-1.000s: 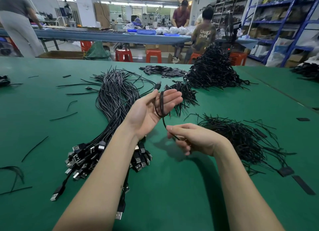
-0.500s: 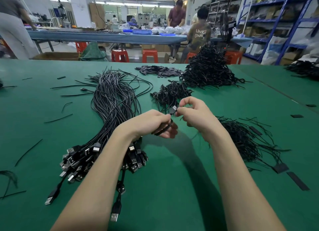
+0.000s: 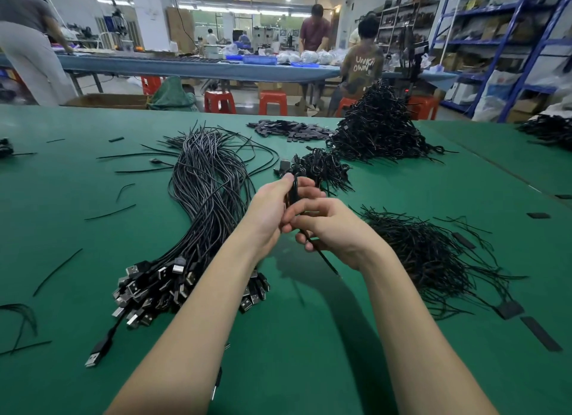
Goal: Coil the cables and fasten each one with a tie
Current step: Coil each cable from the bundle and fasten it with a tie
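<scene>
2 bare forearms, no sleeves in view, left grip (image 3: 272, 210) and right grip (image 3: 332, 228) ungloved, ringless.

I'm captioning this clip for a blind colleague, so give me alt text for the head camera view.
Two bare hands meet above a green table: the left hand grips a coiled black cable while the right hand pinches a thin black tie beside it. A bundle of uncoiled USB cables lies to the left, loose ties to the right, and finished coils are heaped behind.

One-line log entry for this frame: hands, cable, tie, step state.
left hand: grips coiled cable | right hand: pinches tie, tail hanging free | step: tying underway, not fastened | uncoiled cable bundle: left, on table
</scene>
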`<state>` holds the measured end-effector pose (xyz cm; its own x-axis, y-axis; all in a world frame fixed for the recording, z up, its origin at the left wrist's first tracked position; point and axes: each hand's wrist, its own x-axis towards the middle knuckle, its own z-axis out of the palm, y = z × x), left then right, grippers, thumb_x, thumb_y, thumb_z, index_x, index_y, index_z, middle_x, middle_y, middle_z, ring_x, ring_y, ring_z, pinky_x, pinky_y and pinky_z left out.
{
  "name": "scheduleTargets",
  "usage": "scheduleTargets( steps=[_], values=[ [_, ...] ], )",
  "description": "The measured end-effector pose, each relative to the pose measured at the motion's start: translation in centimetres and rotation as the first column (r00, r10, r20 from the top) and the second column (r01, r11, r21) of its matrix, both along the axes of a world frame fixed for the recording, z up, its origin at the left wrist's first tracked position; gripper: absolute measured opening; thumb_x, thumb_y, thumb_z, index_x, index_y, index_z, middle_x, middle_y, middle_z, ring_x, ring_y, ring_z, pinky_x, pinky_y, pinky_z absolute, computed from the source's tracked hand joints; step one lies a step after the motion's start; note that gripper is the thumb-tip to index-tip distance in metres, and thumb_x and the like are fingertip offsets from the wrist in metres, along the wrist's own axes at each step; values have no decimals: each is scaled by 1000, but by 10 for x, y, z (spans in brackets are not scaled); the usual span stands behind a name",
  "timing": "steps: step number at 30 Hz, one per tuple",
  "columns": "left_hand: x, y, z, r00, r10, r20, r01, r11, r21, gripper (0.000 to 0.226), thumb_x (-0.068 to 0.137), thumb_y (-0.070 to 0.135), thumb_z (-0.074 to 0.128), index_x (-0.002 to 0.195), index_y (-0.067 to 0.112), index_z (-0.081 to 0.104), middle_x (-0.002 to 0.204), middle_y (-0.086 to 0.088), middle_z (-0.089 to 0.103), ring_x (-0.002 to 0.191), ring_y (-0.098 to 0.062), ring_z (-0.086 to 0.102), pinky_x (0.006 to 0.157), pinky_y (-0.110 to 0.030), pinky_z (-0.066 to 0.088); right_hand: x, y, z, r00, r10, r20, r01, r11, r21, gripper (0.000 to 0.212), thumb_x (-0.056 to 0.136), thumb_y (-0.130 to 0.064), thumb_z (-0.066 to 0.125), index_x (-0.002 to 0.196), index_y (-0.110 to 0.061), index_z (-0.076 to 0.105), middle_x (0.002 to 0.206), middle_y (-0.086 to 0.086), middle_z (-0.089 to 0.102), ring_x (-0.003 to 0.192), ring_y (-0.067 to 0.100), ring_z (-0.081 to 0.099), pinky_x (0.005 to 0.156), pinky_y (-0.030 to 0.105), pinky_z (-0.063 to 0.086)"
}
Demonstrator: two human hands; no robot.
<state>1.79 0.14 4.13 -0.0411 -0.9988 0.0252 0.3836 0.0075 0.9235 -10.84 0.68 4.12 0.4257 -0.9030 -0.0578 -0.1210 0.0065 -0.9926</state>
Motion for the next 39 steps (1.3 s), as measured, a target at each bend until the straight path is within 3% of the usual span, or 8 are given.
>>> scheduleTargets(
  steps=[4, 9, 13, 17, 22, 30, 36, 39],
  values=[
    [-2, -6, -5, 991, 119, -67, -117, 993, 31, 39, 110, 37, 29, 82, 19, 51, 48, 10, 47, 68, -11, 67, 42, -21, 35, -12, -1, -3, 994, 92, 64, -98, 992, 85, 19, 94, 2, 65, 86, -11, 75, 85, 9, 73, 58, 9, 56, 56, 20, 51],
    [8, -8, -5, 934, 128, -332, -129, 991, 19, 40, 110, 36, 31, 83, 15, 51, 51, 10, 37, 59, -12, 61, 63, -21, 52, -28, -1, -2, 979, 161, 127, -175, 978, 110, 20, 93, 4, 64, 88, -11, 77, 89, 11, 75, 63, 10, 61, 62, 21, 56],
    [-1, -6, -6, 981, 90, -173, -85, 996, 32, 43, 108, 47, 29, 77, 23, 47, 53, 11, 34, 57, -7, 59, 40, -20, 30, -19, -4, -5, 987, 96, 126, -114, 983, 146, 16, 94, 5, 63, 94, -6, 75, 92, 14, 76, 64, 11, 65, 64, 23, 58],
    [0, -6, -7, 986, 84, -140, -83, 996, 15, 42, 109, 39, 32, 72, 22, 40, 54, 10, 25, 47, -9, 37, 47, -21, 31, -27, -6, -7, 994, 89, 62, -98, 981, 168, 10, 95, -7, 68, 96, -11, 76, 105, 11, 77, 86, 20, 72, 78, 34, 62],
    [8, -2, -5, 982, -162, -95, 165, 986, 21, 41, 109, 36, 33, 72, 21, 38, 53, 11, 26, 46, -8, 32, 51, -19, 33, -37, -15, -4, 980, -137, 142, 128, 990, 67, 26, 97, -36, 67, 116, -20, 73, 106, -6, 77, 69, 10, 64, 61, 22, 50],
    [7, 8, 1, 922, -360, -143, 368, 929, 35, 44, 106, 30, 39, 74, 12, 61, 60, 5, 30, 62, -16, 55, 67, -22, 53, -32, -15, -6, 970, -160, 182, 154, 987, 46, 16, 96, -24, 70, 107, -13, 73, 85, -2, 67, 53, 4, 50, 46, 15, 42],
    [-9, 1, 3, 974, -94, 207, 116, 989, -97, 33, 108, 14, 32, 77, 13, 42, 59, 5, 37, 64, -14, 54, 69, -24, 45, -30, -16, -1, 964, -205, 170, 222, 971, -91, 3, 97, -15, 69, 96, -16, 66, 72, 2, 62, 53, 9, 53, 50, 21, 49],
    [-16, -1, -5, 786, 211, 581, -92, 969, -228, 31, 109, 28, 33, 87, 17, 51, 78, 5, 58, 75, -6, 58, 74, -22, 42, -24, -15, 1, 958, -271, 91, 284, 932, -225, 2, 99, -13, 66, 98, -15, 65, 73, 4, 60, 51, 8, 53, 51, 23, 52]
  ],
)
